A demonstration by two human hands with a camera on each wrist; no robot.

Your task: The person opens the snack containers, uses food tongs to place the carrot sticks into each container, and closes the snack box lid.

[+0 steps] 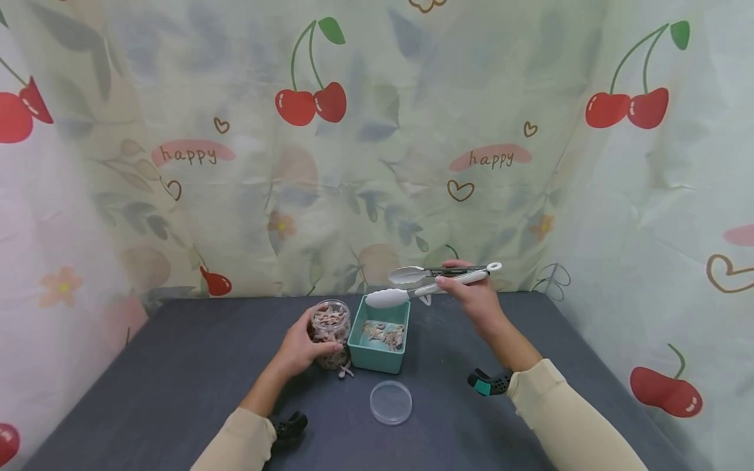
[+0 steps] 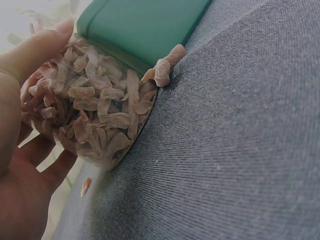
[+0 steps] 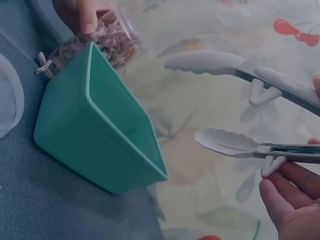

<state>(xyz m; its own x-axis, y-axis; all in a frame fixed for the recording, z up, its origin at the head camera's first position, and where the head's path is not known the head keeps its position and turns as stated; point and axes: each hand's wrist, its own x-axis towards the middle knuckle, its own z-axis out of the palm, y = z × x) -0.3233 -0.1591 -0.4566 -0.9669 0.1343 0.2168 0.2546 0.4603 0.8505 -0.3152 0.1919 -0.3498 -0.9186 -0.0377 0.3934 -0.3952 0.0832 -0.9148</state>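
My left hand (image 1: pixel 299 348) grips a clear jar (image 2: pixel 102 112), thumb on the near side and fingers round the far side. Pale brownish-pink dried strips fill most of the jar, which stands upright on the table. Right beside it is a teal rectangular bin (image 1: pixel 377 361) with some similar pieces (image 1: pixel 385 335) on its bottom. Above the bin's back part, white-tipped tongs (image 1: pixel 387 299) are held in my right hand (image 1: pixel 478 302). Their two scalloped heads (image 3: pixel 227 140) are spread apart with nothing between them. One loose piece (image 2: pixel 165 67) lies at the jar's foot.
A round clear lid (image 1: pixel 391 403) lies flat on the dark cloth-covered table (image 1: pixel 206 366), in front of the bin. Another small piece (image 2: pixel 86 186) is on the cloth near the jar. Behind stands a printed curtain (image 1: pixel 377 163) with cherries.
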